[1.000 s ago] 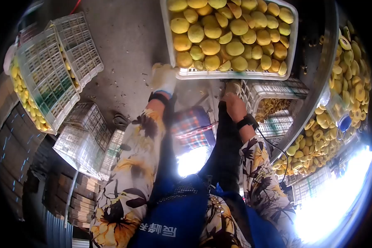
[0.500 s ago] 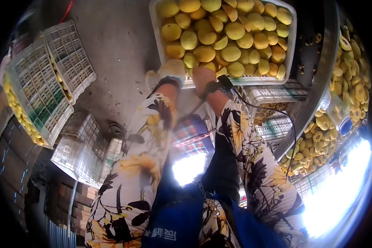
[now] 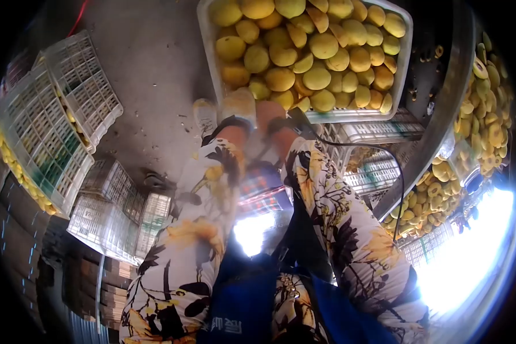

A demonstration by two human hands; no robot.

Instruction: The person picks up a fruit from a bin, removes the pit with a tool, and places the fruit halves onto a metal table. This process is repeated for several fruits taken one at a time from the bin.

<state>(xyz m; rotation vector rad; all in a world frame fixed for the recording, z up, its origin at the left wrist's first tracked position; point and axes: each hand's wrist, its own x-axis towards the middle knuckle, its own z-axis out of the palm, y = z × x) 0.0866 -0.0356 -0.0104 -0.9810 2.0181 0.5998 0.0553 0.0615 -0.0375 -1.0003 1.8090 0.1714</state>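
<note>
My left hand (image 3: 239, 104), in a pale glove, is at the near left part of a white crate (image 3: 210, 63) heaped with yellow peach-like fruit (image 3: 324, 46). Close beside it is my right hand (image 3: 271, 112), bare, with a dark band and a small black device (image 3: 297, 121) at the wrist. Both hands overlap the crate's near rim in this view. Their fingers are blurred and partly hidden, so I cannot tell what they hold. Both arms reach forward in white sleeves (image 3: 344, 223) with a floral print. A black cable (image 3: 393, 153) runs off from the device.
A metal-edged table (image 3: 427, 146) on the right bears many hollowed fruit halves (image 3: 484, 109) and a clear container (image 3: 464, 157). More plastic crates (image 3: 375, 169) stand below the full one. On the left are tilted crates (image 3: 40, 126) with fruit and stacked white crates (image 3: 106, 221). A white shoe-like thing (image 3: 204, 114) lies near my left hand.
The full crate and the crates on the left now appear slightly further left. Both hands have shifted a little left and lower in view, staying close together at the crate's near rim.
</note>
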